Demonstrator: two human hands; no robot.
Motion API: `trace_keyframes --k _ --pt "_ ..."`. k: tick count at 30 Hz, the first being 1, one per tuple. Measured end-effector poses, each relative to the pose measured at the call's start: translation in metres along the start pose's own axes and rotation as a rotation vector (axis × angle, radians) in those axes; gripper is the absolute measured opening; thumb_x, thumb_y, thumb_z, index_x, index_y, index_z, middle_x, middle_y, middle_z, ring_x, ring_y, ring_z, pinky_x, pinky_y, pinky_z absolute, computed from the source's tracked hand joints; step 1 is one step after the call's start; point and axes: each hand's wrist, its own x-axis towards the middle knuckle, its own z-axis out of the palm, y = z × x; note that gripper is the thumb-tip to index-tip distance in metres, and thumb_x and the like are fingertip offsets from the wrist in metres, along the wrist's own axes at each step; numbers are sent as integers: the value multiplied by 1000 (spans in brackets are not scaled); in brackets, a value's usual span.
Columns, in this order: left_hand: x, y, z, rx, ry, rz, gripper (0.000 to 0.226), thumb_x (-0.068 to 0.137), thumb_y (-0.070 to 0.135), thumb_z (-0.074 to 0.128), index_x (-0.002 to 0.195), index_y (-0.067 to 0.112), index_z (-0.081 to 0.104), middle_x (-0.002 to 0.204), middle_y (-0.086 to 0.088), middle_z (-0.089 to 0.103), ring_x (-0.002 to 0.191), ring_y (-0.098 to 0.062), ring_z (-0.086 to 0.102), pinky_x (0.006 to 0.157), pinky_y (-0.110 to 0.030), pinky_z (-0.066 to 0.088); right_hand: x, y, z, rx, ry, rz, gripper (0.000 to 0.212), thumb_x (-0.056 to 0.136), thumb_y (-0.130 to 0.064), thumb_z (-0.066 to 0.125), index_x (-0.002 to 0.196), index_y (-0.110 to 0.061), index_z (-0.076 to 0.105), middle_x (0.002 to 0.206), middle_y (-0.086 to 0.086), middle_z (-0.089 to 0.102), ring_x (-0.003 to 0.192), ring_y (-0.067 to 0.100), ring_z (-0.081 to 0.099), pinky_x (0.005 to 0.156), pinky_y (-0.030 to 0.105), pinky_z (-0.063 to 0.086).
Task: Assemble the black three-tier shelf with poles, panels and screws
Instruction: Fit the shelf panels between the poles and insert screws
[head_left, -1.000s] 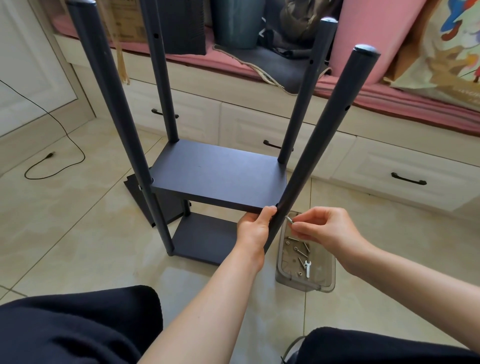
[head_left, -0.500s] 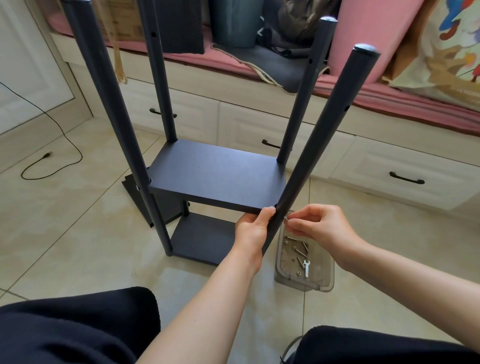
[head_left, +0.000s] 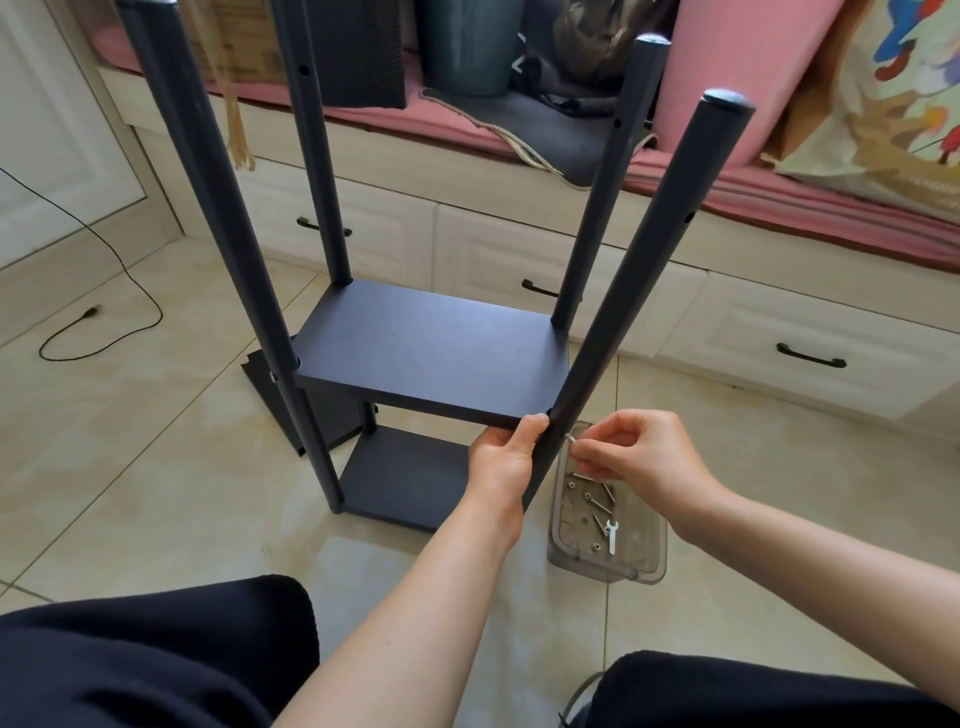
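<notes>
**Screw held at the near right pole**

The black shelf (head_left: 431, 358) stands on the tiled floor (head_left: 130, 467), two panels fitted between four poles. The left hand (head_left: 501, 462) grips the middle panel's near corner, thumb on top, right beside the near right pole (head_left: 639, 291). The right hand's (head_left: 641, 449) fingers pinch a small silver screw (head_left: 570, 438) against that pole. Just beside the pole's foot, a clear tray (head_left: 602, 561) holds more screws and a small spanner (head_left: 612, 535)
</notes>
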Motion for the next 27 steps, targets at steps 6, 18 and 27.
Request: trace_keyframes --k 6,18,27 --pt "0 -1 0 -5 -4 4 21 91 33 69 97 13 72 84 3 74 91 -18 67 80 -29 52 2 -4 4 -114 19 -87 12 79 -16 82 78 -10 72 67 3 74 66 17 73 75 39 62" --pt "-3 1 0 30 0 -17 29 91 37 69 103 11 71 103 -10 74 98 -25 67 94 -41 53 0 5 -2 -71 -14 -16 11 78 -14 83 78 -13 72 73 1 76 76 17 75 86 47 59" --pt "-1 -1 -1 23 6 -5 32 91 39 69 105 11 72 105 -11 75 103 -27 68 86 -34 53 2 5 -1 -53 -33 -48 12 78 -12 82 75 -11 71 72 3 75 73 16 75 85 45 60"
